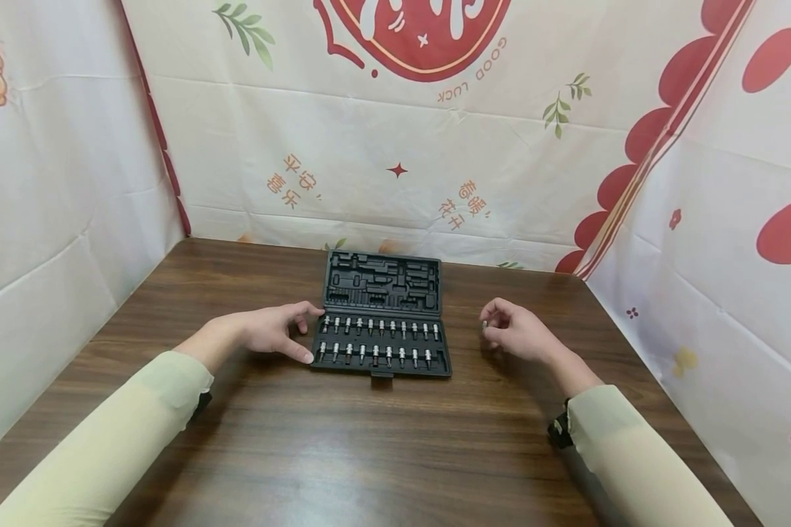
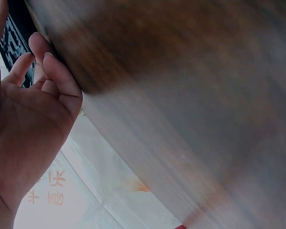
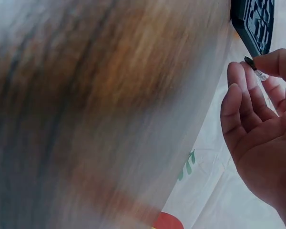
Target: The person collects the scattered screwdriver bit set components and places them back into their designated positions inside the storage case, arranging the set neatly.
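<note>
An open black plastic case (image 1: 381,337) lies on the table, its lid (image 1: 382,282) tipped back. Two rows of silver bit sockets (image 1: 376,356) fill its base; the right end of the front row shows a bare slot. At the case's left edge is my left hand (image 1: 270,329), its thumb touching the front corner and its index finger near the hinge. Right of the case, apart from it, my right hand (image 1: 521,335) pinches a small bit socket (image 3: 260,73) with a dark tip between thumb and fingers. In the left wrist view the palm hides most of the case.
The brown wooden table (image 1: 343,454) extends around the case on all sides. A printed white cloth (image 1: 395,132) hangs behind the table, with further cloth sides (image 1: 718,241) at left and right.
</note>
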Demonstrator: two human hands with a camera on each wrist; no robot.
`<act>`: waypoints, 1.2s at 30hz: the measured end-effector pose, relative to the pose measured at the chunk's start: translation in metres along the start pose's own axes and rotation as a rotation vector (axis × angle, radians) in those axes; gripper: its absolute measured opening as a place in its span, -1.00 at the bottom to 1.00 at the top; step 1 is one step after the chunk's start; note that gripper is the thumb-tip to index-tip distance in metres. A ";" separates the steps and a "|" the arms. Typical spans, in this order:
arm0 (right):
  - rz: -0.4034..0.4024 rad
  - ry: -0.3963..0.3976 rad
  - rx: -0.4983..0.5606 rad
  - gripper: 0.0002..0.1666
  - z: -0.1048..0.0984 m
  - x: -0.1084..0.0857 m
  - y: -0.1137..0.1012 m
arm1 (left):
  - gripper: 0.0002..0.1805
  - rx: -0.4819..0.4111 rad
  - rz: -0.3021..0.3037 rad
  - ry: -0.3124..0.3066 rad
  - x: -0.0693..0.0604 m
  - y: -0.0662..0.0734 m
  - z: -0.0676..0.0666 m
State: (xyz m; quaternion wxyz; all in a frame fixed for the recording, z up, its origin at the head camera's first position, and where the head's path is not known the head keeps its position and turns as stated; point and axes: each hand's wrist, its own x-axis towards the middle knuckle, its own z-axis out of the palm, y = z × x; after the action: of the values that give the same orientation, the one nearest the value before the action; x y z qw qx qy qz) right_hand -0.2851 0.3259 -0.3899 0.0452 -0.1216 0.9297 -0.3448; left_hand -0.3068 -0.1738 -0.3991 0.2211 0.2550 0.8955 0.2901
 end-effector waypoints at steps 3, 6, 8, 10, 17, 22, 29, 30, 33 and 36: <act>-0.006 0.022 0.026 -0.68 0.001 -0.001 -0.002 | 0.04 0.002 0.006 0.003 0.000 0.000 0.000; -0.019 0.043 0.075 -0.67 0.001 -0.003 -0.003 | 0.04 0.006 0.005 0.004 0.000 0.000 0.000; -0.030 0.050 0.112 -0.67 0.001 -0.004 -0.004 | 0.04 0.007 0.004 0.004 0.001 -0.001 0.000; -0.042 0.048 0.140 -0.67 0.000 -0.004 -0.004 | 0.04 0.007 0.007 0.004 0.000 0.000 0.000; -0.058 0.030 0.204 -0.69 0.003 -0.005 -0.010 | 0.04 0.007 0.013 0.005 0.000 -0.001 0.000; -0.094 -0.001 0.204 -0.68 0.009 -0.008 -0.019 | 0.04 0.006 0.006 0.009 0.001 -0.002 0.001; -0.086 -0.054 0.183 -0.63 0.018 -0.008 -0.030 | 0.05 0.010 0.013 0.008 -0.002 0.000 0.000; -0.085 -0.065 0.186 -0.63 0.019 -0.008 -0.031 | 0.05 0.009 0.012 0.008 -0.001 0.000 0.000; -0.091 -0.099 0.181 -0.65 0.023 -0.008 -0.033 | 0.04 0.004 0.010 0.007 0.000 -0.001 0.000; -0.096 -0.132 0.168 -0.69 0.028 -0.008 -0.035 | 0.04 0.002 0.010 0.006 0.000 0.000 0.000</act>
State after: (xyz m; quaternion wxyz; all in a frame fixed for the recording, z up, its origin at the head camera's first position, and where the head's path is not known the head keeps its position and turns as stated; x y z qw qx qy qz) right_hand -0.2655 0.2845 -0.3887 0.1000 -0.1844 0.8855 -0.4145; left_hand -0.3065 -0.1741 -0.3996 0.2168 0.2588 0.8951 0.2911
